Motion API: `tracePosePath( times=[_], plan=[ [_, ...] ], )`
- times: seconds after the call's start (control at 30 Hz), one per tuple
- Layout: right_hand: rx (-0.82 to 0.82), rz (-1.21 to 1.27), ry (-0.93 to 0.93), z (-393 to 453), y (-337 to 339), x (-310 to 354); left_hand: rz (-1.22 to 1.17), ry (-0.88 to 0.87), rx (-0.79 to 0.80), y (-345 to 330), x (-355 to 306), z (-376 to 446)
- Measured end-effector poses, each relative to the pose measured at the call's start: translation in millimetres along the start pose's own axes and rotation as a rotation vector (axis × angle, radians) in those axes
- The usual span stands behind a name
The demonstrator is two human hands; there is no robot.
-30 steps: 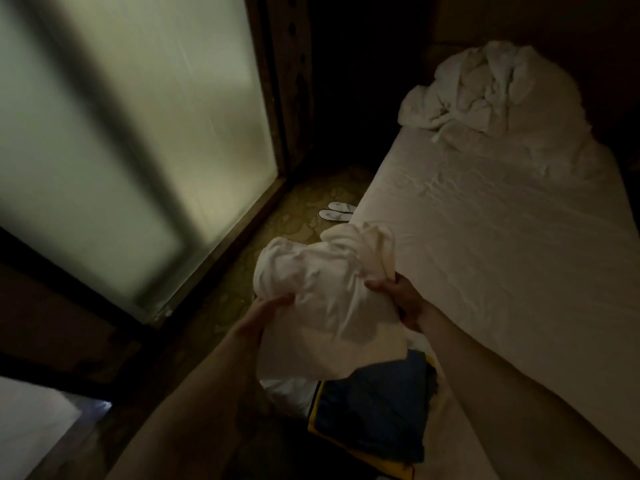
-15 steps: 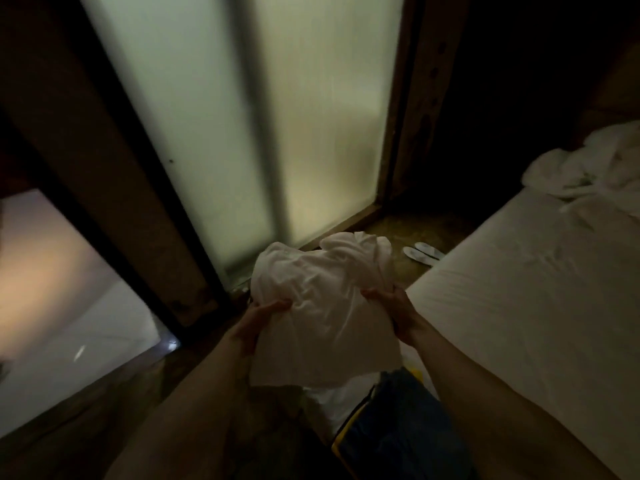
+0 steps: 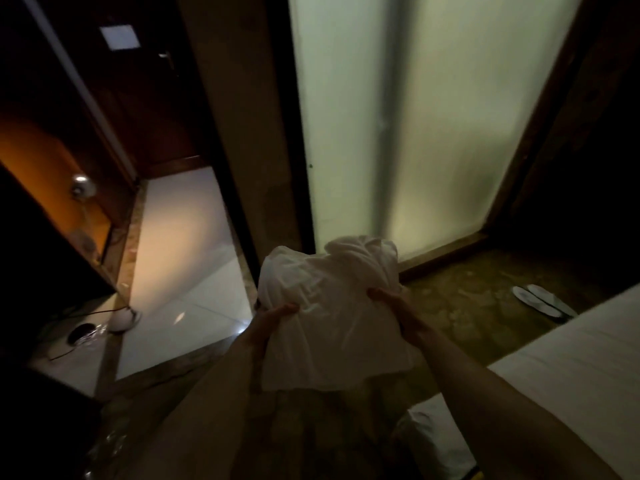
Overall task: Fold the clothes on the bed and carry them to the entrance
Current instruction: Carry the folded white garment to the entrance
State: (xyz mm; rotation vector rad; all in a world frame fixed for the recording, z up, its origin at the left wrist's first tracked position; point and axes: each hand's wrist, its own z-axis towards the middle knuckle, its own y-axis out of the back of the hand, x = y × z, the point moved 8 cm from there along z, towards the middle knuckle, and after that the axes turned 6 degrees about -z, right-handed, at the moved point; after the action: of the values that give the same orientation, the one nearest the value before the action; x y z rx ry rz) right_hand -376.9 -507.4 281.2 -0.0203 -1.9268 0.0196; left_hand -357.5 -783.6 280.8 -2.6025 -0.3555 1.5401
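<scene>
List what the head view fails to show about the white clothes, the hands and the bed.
- White clothes: bunched, so garment type and count are unreadable.
- Left hand and right hand: fingers hidden behind the cloth.
- Bed: cut off by the right edge.
- Slippers: small, dim.

- Bed (image 3: 568, 372), lower right: white sheet over it, corner only in view.
- Patterned dark floor (image 3: 460, 306): pair of white slippers (image 3: 542, 303) beside bed edge.
- Pale tiled floor (image 3: 180, 258), left.
</scene>
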Motion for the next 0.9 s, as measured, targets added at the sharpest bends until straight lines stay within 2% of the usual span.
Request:
tracePosePath(
  times=[0.23, 0.43, 0.63, 0.73, 0.8, 0.9],
  plan=[
    [0.095, -0.058, -0.021, 36.1, -132.9, 22.5, -0.063, -0.082, -0.187, 134.1, -33.3, 10.6],
    [0.153, -0.124, -0.044, 78.1, -220.6, 24.7, -0.109, -0.089, -0.295, 197.5, -58.0, 1.5],
    [0.212, -0.156, -0.063, 129.5, -292.1, 27.2, -0.111, -0.109, -0.379, 311.0, -37.5, 86.2],
    [0.262, -0.175, -0.064, 159.5, -329.1, 39.3, -0.196, -0.136, -0.444, 309.3, -80.7, 72.3],
    [0.291, -0.181, -0.063, 181.1, -352.6, 51.1, -0.226, -0.139, -0.419, 297.5, -109.7, 67.3],
    [0.333, -0.185, -0.051, 209.0, -390.2, 70.2, -0.262, -0.207, -0.439, 317.2, -138.0, 81.2]
  ],
)
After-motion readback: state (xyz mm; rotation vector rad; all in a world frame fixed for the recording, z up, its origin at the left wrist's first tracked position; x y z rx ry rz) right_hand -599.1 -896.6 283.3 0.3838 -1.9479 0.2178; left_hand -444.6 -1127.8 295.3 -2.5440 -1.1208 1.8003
